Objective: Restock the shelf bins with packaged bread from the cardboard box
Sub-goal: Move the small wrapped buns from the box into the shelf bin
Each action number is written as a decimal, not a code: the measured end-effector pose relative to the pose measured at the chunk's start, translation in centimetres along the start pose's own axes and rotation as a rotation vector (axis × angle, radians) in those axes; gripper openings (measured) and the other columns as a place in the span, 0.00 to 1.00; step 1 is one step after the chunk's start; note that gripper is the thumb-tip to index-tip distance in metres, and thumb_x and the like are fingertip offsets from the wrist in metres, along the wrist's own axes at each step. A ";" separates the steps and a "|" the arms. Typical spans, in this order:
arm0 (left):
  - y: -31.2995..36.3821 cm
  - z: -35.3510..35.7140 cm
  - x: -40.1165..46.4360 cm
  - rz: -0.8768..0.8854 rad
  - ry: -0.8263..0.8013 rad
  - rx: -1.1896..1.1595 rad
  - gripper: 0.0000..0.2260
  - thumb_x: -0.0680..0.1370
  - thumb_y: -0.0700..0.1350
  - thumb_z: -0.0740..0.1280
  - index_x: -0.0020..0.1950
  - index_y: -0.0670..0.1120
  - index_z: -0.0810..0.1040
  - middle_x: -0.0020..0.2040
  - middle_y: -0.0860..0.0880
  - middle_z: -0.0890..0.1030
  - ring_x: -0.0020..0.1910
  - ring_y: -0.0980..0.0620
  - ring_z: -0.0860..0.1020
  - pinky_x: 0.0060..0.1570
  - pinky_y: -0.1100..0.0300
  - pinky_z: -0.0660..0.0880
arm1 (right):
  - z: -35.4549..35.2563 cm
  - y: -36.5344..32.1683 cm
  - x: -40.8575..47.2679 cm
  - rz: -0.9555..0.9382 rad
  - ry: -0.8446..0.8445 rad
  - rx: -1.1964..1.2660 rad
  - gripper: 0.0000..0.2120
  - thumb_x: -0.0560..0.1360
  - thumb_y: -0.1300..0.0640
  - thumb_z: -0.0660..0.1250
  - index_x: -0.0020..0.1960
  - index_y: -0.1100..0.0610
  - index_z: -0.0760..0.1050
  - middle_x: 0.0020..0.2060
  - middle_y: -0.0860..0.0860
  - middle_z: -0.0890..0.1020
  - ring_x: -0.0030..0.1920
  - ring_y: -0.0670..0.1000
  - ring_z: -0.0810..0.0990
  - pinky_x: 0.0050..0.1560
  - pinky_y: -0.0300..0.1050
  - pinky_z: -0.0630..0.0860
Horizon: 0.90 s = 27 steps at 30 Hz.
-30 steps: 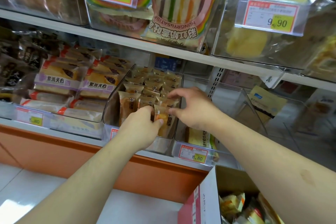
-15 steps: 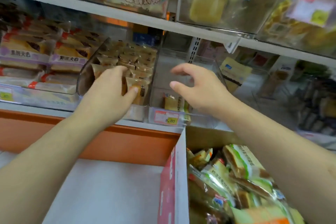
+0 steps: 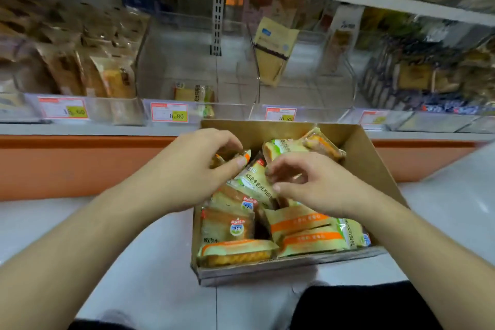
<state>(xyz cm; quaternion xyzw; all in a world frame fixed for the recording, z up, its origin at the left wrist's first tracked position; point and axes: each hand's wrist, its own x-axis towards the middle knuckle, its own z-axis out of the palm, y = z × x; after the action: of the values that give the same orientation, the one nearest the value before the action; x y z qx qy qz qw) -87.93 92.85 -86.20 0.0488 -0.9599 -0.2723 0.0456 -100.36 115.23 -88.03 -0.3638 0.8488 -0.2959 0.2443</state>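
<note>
An open cardboard box (image 3: 375,169) on the floor below the shelf holds several packaged breads in green, white and orange wrappers. My left hand (image 3: 198,169) reaches into the box's far left corner and pinches a small orange-edged packet (image 3: 246,156) between thumb and fingers. My right hand (image 3: 313,185) is curled over the middle of the box, with thumb and fingertips pinching the edge of a green-and-white bread package (image 3: 251,182). Above the box, a clear shelf bin (image 3: 176,67) tagged 8.80 holds one bread pack (image 3: 194,94) at its front.
To the left, a bin (image 3: 115,80) is packed with brown-wrapped cakes. The bin (image 3: 308,83) tagged 10.80 holds a leaning yellow package (image 3: 273,48). Dark packets (image 3: 417,75) fill the right bin. An orange kickboard (image 3: 80,163) runs under the shelf, and white floor lies beside the box.
Both hands left the shelf bin of brown cakes and came down into the cardboard box. My view dropped from the shelf to the box, and each hand now pinches a packet.
</note>
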 end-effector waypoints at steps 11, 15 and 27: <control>1.0 2.4 -0.8 -0.041 -0.632 0.187 0.18 0.71 0.67 0.75 0.56 0.60 0.85 0.48 0.62 0.83 0.50 0.62 0.80 0.51 0.61 0.80 | 2.9 0.7 -0.1 -0.011 -0.273 -0.391 0.09 0.77 0.50 0.76 0.57 0.45 0.86 0.44 0.40 0.85 0.45 0.43 0.77 0.49 0.41 0.75; 1.2 2.8 -1.0 -0.039 -0.801 0.362 0.18 0.71 0.65 0.76 0.57 0.59 0.84 0.51 0.58 0.78 0.59 0.56 0.76 0.54 0.58 0.80 | 2.3 0.8 -0.1 -0.002 -0.224 -0.356 0.07 0.79 0.50 0.73 0.56 0.46 0.86 0.47 0.40 0.86 0.49 0.45 0.81 0.55 0.46 0.80; 0.1 0.0 0.1 -0.095 -0.407 -0.072 0.05 0.79 0.50 0.70 0.47 0.57 0.86 0.43 0.64 0.84 0.45 0.64 0.82 0.45 0.61 0.81 | 0.8 0.5 0.6 0.017 -0.168 -0.131 0.08 0.82 0.47 0.68 0.57 0.45 0.85 0.51 0.39 0.85 0.54 0.42 0.81 0.62 0.49 0.79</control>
<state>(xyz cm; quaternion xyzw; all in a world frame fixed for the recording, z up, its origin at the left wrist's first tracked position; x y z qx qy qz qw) -88.03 92.93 -86.09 0.0361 -0.9356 -0.3126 -0.1604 -100.43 114.80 -89.06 -0.3954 0.8459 -0.2062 0.2927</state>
